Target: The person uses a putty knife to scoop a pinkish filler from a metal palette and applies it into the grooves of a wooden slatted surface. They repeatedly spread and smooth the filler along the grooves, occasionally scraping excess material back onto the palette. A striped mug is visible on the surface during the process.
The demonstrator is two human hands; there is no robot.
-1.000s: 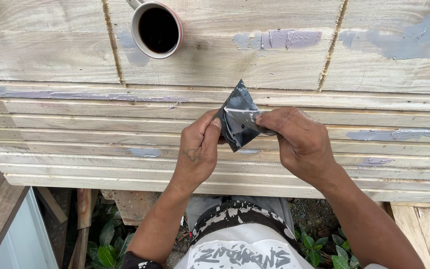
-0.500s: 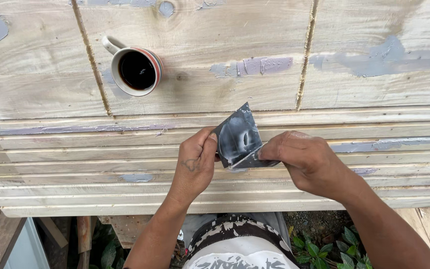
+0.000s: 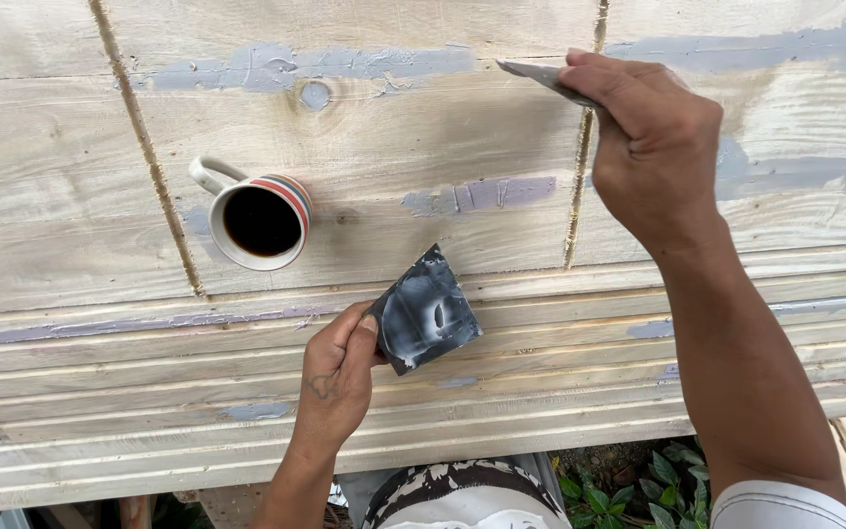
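Nearest to me, at six o'clock, my left hand (image 3: 337, 377) is closed on a small dark square card (image 3: 424, 310) smeared with grey filler. My thumb lies on its near corner and my other fingers are curled beneath it, so the card sticks out toward one o'clock from the hand and sits tilted, one corner pointing away from me. My left forearm comes straight up from the bottom edge, the wrist barely bent, and the hand hovers over the grooved moulded edge of the wooden panel (image 3: 100, 402).

Further out, at about ten o'clock from that hand, a white mug with red and blue stripes (image 3: 258, 216) stands on the flat boards, its handle turned to ten o'clock and dark liquid inside. It is well apart from both hands.

Farthest, at one o'clock, my right hand (image 3: 650, 137) is closed around a thin flat blade (image 3: 540, 74), which pokes out past my fingertips toward ten o'clock. The blade tip lies low against the wood just beside a vertical joint between boards (image 3: 585, 147); I cannot tell if it touches. My right arm stretches long from the lower right corner, a pale sleeve (image 3: 785, 504) at the elbow, knuckles up. Grey filler patches (image 3: 482, 194) streak the boards between my hands.
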